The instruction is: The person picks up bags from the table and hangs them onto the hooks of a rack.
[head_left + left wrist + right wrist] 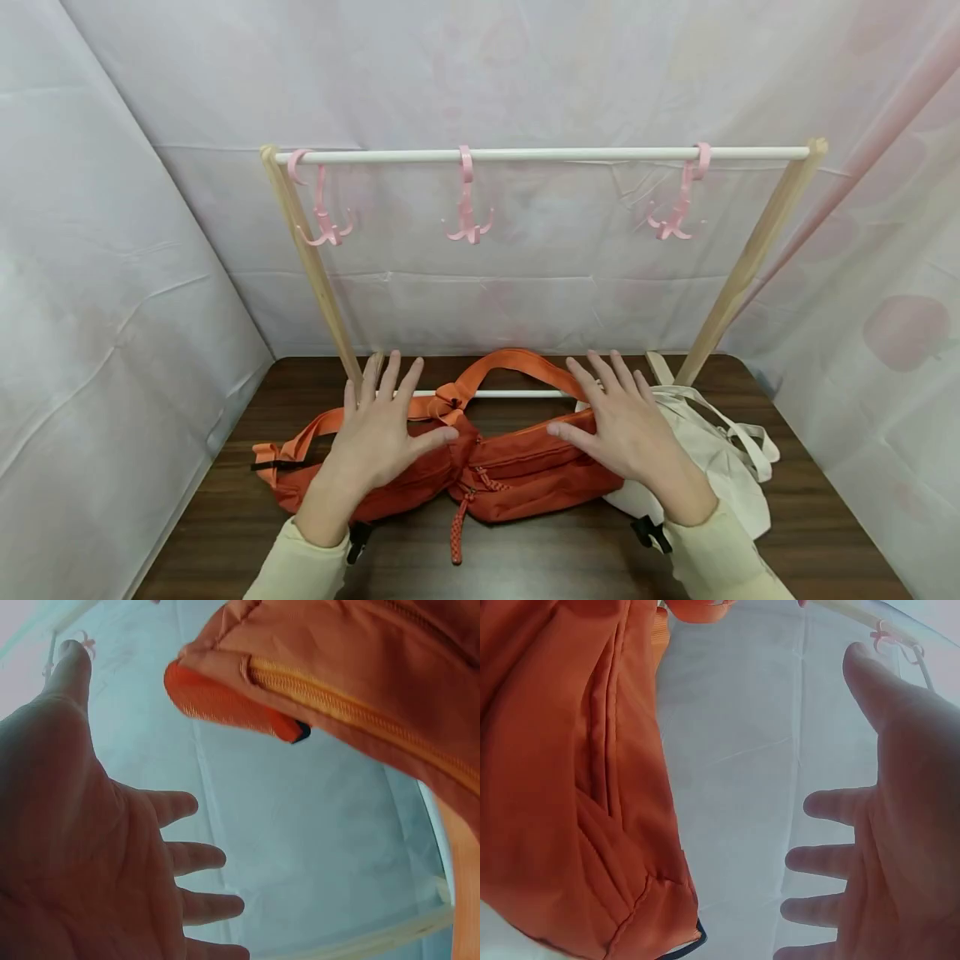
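Two orange-red waist bags lie side by side on the brown table, the left bag (412, 487) partly covered by my left hand (375, 442) in the head view. My right hand (626, 425) is spread over the outer end of the right bag (543, 475). Both palms face down with fingers straight and thumbs pointing inward, and neither hand holds anything. A gap shows between the left palm (90, 840) and the orange fabric (367, 652) in the left wrist view. The right wrist view likewise shows the right palm (911, 825) apart from the bag (540, 817).
Behind the bags stands a wooden rack with a white top bar (570, 154). Pink hooks hang from it at left (326, 221), middle (467, 204) and right (678, 208). A cream cloth bag (720, 475) lies at the table's right, partly behind my right hand.
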Demonstrator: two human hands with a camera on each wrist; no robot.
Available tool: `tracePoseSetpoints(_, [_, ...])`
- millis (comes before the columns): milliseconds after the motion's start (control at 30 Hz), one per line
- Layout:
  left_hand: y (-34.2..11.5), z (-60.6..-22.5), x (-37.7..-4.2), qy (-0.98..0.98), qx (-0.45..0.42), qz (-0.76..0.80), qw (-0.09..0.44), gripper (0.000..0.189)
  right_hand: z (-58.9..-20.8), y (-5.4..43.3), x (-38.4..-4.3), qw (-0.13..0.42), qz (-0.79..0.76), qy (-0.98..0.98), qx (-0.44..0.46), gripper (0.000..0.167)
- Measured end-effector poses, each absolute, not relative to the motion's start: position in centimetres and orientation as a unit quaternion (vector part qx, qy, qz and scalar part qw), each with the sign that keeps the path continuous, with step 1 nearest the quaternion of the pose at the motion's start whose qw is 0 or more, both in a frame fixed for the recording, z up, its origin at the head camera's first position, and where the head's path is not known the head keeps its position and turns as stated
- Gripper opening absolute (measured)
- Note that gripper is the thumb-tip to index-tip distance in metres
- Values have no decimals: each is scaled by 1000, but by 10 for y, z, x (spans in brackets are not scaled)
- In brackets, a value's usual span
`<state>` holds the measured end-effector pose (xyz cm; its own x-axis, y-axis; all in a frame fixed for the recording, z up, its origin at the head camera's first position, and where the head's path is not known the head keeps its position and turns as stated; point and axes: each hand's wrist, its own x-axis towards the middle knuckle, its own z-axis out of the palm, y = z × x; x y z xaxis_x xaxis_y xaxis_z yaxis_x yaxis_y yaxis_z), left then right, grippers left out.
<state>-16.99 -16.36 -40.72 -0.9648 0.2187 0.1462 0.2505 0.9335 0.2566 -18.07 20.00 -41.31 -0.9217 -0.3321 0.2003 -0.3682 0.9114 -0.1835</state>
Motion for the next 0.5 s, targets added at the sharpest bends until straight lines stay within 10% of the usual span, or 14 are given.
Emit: tracePoseSetpoints(500, [-194, -406, -187, -984, -110, -123, 64, 95, -404, 182, -194, 129, 103, -962, 219, 90])
